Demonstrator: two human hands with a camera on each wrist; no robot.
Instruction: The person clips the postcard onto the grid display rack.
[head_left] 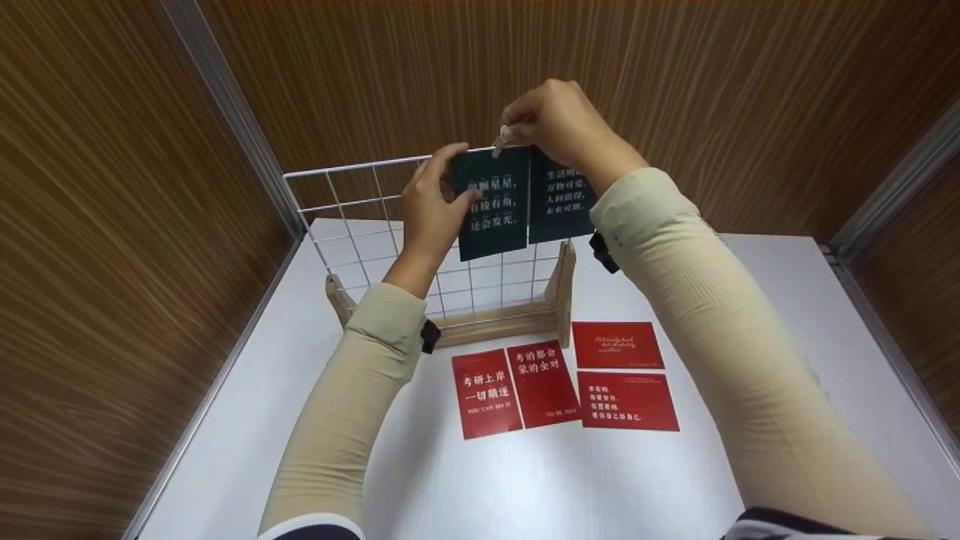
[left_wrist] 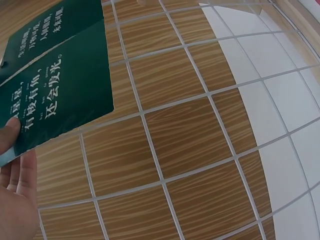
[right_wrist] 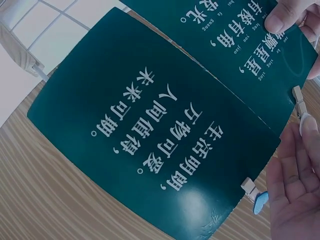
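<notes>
My left hand (head_left: pixel 431 199) pinches the left edge of a dark green card (head_left: pixel 495 244) with white lettering, thumb in front and fingers behind. The card stands against the upper part of a white wire grid rack (head_left: pixel 375 163). At its top edge, my right hand (head_left: pixel 561 120) pinches a small wooden clothespin (right_wrist: pixel 300 102) with a white ornament, whose tip overlaps the card. Just to the right hangs a second green card (right_wrist: pixel 135 105), fixed at its top by another clothespin (right_wrist: pixel 248 186) with a blue ornament. In the head view the right forearm partly hides that card.
The rack stands in a wooden base (head_left: pixel 487 328) on a white table (head_left: pixel 420 480). Before it lie two upright red cards, one left (head_left: pixel 487 420) and one right (head_left: pixel 544 390), and two sideways ones, upper (head_left: pixel 645 345) and lower (head_left: pixel 660 405). Wood-grain panels (head_left: pixel 675 90) enclose the table.
</notes>
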